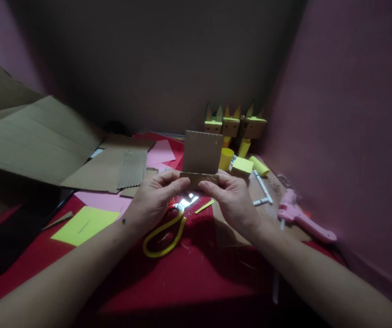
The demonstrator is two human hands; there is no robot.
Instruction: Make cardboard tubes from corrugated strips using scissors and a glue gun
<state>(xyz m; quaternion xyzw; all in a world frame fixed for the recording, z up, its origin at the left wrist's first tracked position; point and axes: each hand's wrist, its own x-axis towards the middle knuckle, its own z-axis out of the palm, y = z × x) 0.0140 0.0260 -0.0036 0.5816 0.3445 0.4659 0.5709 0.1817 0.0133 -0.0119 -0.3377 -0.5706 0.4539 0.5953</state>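
Note:
Between my two hands is a piece of cardboard (202, 152), folded so that one panel stands upright and a narrow flap faces me. My left hand (158, 193) pinches the flap's left end, thumb in front. At its right end my right hand (233, 198) grips the same way, thumbs a little apart. The fingers behind the cardboard are hidden. Below the hands lie scissors (165, 248) with a yellow handle, their blades catching bright light. A thin yellow paper strip (204, 206) lies beside the blades.
Large cardboard sheets (35, 136) lean at the left. Yellow-green paper (85, 225) and pink paper (103, 200) lie on the red table cover (168, 291). A pink glue gun (301, 216) rests at right, near white paper tubes (262, 187). Small cardboard boxes with pointed ears (230, 125) stand behind.

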